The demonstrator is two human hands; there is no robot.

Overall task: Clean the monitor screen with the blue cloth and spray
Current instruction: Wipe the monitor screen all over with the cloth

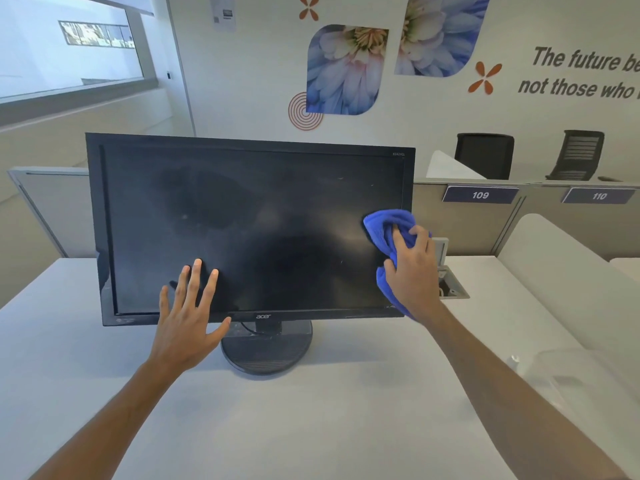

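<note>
While right hand (410, 268) presses cloth (389, 226) (bunched) on monitor (249, 216), left hand (188, 313) splays.

Office space, bright even light. White desk (311, 427) fills the lower frame. Grey partition panels (467, 223) run behind it, with number plates 109 (480, 195) and 110 (599, 196) at right. Two black office chairs (485, 155) beyond, upper right. White back wall (242, 81) has blue flower graphics (346, 69), orange accents and partial grey lettering. Large window (69, 43) upper left.
</note>
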